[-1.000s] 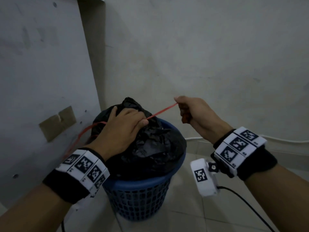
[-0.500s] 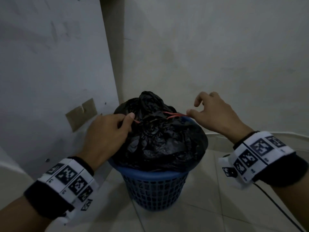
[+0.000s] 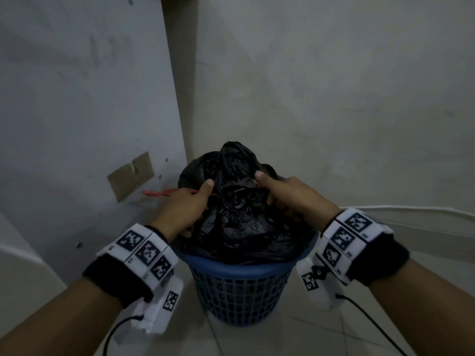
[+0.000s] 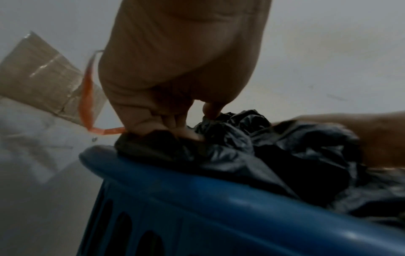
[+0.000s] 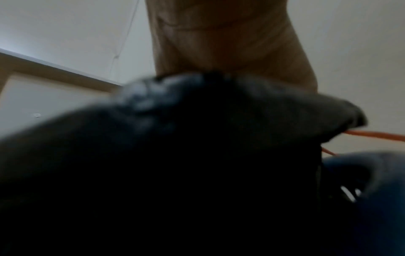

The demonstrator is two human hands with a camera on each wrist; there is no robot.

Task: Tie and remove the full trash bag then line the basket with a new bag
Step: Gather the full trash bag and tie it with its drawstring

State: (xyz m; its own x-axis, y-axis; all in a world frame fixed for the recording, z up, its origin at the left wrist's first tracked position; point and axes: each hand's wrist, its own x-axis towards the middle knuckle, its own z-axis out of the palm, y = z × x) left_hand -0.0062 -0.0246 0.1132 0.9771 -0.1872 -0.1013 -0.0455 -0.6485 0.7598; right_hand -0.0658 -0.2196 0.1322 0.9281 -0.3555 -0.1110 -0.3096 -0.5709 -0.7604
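Observation:
A full black trash bag (image 3: 244, 214) bulges out of a blue mesh basket (image 3: 239, 286) in a corner. Its gathered neck stands up at the top. My left hand (image 3: 187, 209) grips the bag's left side, thumb up. A red string (image 3: 159, 193) sticks out leftward from under this hand. In the left wrist view the fingers (image 4: 153, 121) curl into the plastic (image 4: 285, 155) above the basket rim (image 4: 197, 187), with the string (image 4: 86, 97) trailing out. My right hand (image 3: 288, 196) grips the bag's right side, fingers dug into the plastic. The right wrist view is mostly filled by the blurred bag (image 5: 175, 155).
The basket stands on a tiled floor (image 3: 321, 330) between a left wall panel and a back wall. A brown tape patch (image 3: 131, 176) is stuck on the left panel. A white cable (image 3: 411, 209) runs along the base of the right wall.
My right hand has let go of the red string and dropped onto the bag's right side. My left hand has slid down the left side. The string's end now sticks out to the left.

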